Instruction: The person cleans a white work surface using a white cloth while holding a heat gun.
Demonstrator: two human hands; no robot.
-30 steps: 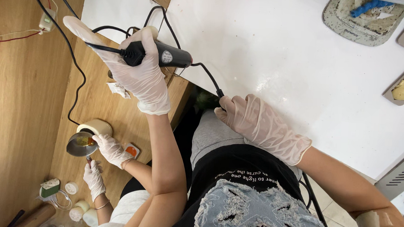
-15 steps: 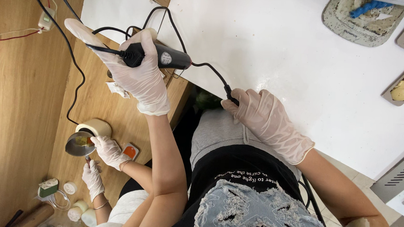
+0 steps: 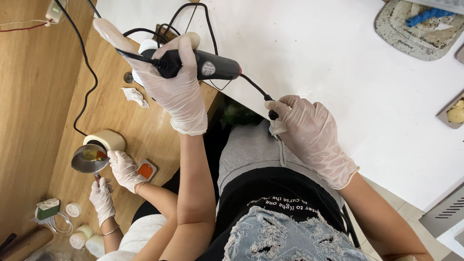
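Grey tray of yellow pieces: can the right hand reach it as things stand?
Probably yes: only bare white table lies between the right hand and the grey tray. That hand pinches the black cord of the black tool in the left hand, though, and might have to let go.

Both hands wear translucent whitish gloves — left hand (image 3: 178, 88), right hand (image 3: 308, 134). The tool (image 3: 209, 68) is black, its cord (image 3: 255, 86) black too. White bench (image 3: 326, 56) at twelve o'clock — pale wood floor (image 3: 21, 109) at nine o'clock.
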